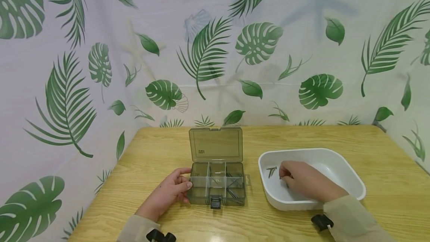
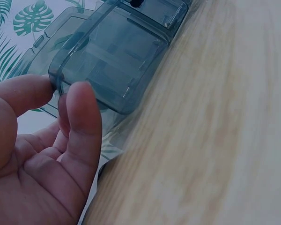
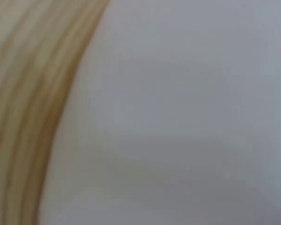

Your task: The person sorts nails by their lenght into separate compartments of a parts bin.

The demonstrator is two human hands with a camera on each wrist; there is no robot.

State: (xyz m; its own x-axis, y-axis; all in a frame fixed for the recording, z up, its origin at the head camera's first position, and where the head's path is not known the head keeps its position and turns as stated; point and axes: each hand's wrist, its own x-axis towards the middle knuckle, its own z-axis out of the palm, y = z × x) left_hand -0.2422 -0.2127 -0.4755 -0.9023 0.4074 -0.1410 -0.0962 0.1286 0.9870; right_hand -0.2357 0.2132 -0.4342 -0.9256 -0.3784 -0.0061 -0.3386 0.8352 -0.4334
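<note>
A smoky, see-through compartment box (image 1: 201, 193) stands on the table with its lid (image 1: 218, 143) raised. Thin metal pieces (image 1: 233, 193) lie in its right-hand compartments. My left hand (image 1: 171, 189) grips the box's left side; in the left wrist view, thumb and fingers pinch a corner of the box (image 2: 107, 70). Inside the white tray (image 1: 352, 186), my right hand (image 1: 302, 178) reaches down with curled fingers. Whether its fingertips pinch anything is too small to tell. Several small screws (image 1: 271, 171) lie in the tray just left of that hand. Only blurred white tray wall (image 3: 178, 117) fills the right wrist view.
The wooden table (image 1: 161, 141) carries the box at centre and the tray to its right. A leaf-printed curtain (image 1: 215, 66) rises behind the table and along both sides. The box's front latch (image 1: 215, 201) hangs down at the front.
</note>
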